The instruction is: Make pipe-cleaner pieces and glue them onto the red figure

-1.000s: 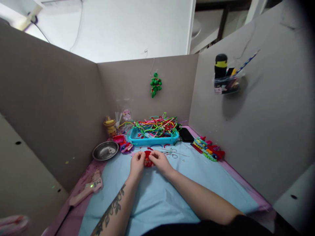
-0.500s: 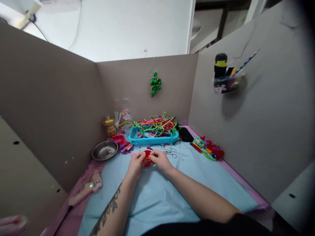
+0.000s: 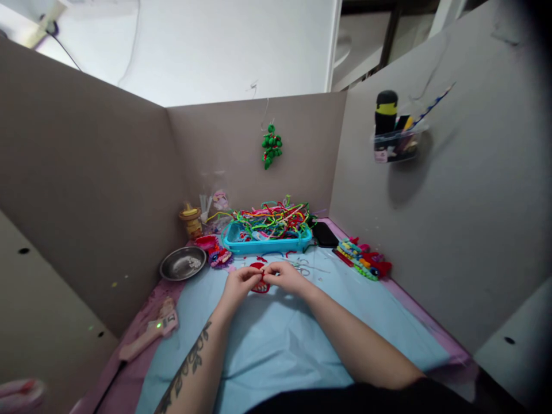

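A small red fuzzy craft piece (image 3: 260, 286), seemingly bent from pipe cleaners, is between my two hands above the blue sheet (image 3: 284, 339). My left hand (image 3: 240, 283) pinches it from the left, thumb and forefinger pressed together. From the right, my right hand (image 3: 286, 277) pinches it too, its fingertips almost meeting the left ones. Pale bits show on the piece's lower part; the fingers cover its middle. Just behind my right hand lie scissors (image 3: 303, 270), partly hidden. Red scraps (image 3: 261, 259) are scattered behind the piece.
A blue tray (image 3: 267, 247) heaped with colourful pipe cleaners stands at the back, beside a black phone (image 3: 325, 234). To the left are a metal bowl (image 3: 183, 264) and a pink glue gun (image 3: 156, 329). Finished-looking fuzzy pieces (image 3: 362, 259) lie right. Grey panels enclose the table.
Both hands have turned slightly inward and their fingertips have come closer together over the red piece. An orange spot on it, visible before, is now covered.
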A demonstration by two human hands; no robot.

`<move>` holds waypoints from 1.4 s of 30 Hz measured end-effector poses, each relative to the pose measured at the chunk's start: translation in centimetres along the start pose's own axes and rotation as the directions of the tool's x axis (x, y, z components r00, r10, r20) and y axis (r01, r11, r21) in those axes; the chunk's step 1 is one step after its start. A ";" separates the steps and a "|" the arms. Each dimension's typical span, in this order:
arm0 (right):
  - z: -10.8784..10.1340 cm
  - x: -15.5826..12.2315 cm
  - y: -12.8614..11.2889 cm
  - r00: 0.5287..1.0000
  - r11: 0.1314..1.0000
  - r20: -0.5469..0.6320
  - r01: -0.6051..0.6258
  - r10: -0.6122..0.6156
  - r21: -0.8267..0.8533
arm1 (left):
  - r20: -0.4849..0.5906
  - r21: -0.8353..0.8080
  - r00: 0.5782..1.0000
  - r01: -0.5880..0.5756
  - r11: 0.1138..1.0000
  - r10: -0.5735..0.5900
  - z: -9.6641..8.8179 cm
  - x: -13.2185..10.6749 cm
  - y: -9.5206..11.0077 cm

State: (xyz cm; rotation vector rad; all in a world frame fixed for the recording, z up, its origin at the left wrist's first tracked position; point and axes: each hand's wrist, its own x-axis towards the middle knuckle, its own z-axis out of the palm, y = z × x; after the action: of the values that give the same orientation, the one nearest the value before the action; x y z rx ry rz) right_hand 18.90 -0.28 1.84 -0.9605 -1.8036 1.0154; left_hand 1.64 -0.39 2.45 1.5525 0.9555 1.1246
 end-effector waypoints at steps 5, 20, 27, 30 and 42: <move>0.0 0.1 0.0 0.995 1.000 -0.091 -0.028 0.027 -0.006 | -0.098 -0.038 0.995 0.016 0.999 -0.019 0.0 0.1 -0.2; 1.5 0.2 0.3 0.983 0.980 -0.158 -0.064 0.095 0.191 | -0.212 -0.192 0.975 0.023 0.981 -0.064 0.6 0.5 -1.2; 2.0 0.0 -0.5 0.975 0.942 -0.184 -0.057 0.123 0.329 | -0.258 -0.291 0.960 0.028 0.956 -0.107 1.4 0.2 -0.8; 1.8 0.0 -0.6 0.973 0.925 -0.197 -0.040 0.122 0.378 | -0.260 -0.300 0.959 0.035 0.953 -0.117 1.5 0.1 -0.5; 2.3 0.2 -0.5 0.959 0.883 -0.216 -0.063 0.182 0.464 | -0.287 -0.351 0.951 0.009 0.936 -0.116 1.7 0.3 -1.3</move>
State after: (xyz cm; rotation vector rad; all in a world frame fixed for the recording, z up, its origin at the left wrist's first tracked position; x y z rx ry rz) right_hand 16.60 -0.88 1.57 -0.8697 -1.2262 1.2606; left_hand 3.25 -0.22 1.11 1.0753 0.9388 1.4280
